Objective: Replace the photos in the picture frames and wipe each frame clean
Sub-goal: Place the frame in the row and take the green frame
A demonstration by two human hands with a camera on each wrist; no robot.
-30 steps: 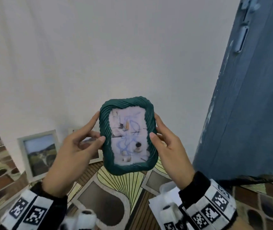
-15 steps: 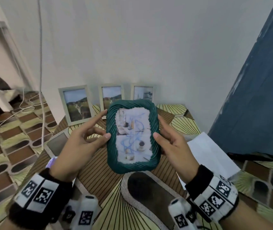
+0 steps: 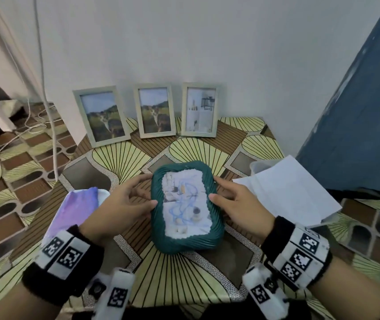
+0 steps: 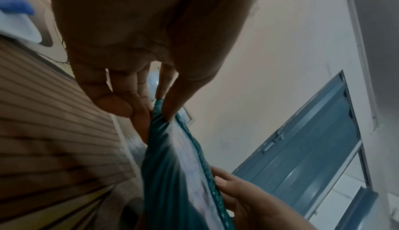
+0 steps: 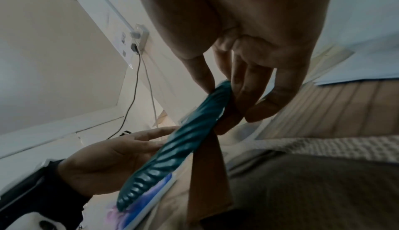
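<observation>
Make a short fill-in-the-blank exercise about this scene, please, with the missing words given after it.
1. Both hands, the left hand and the right hand, hold the ____ picture frame.
2. ____ pale frames lean against the wall; the middle frame shows a landscape.
3. The white paper lies on the person's ____ side.

Missing words: green; three; right

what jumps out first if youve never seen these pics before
The green frame at the centre, held above the patterned table, the left hand and right hand pinching its two sides. Behind it, three pale frames stand in a row along the wall, two with hillside photos and one with a pale interior. A purple cloth lies to the left and white paper to the right.
</observation>
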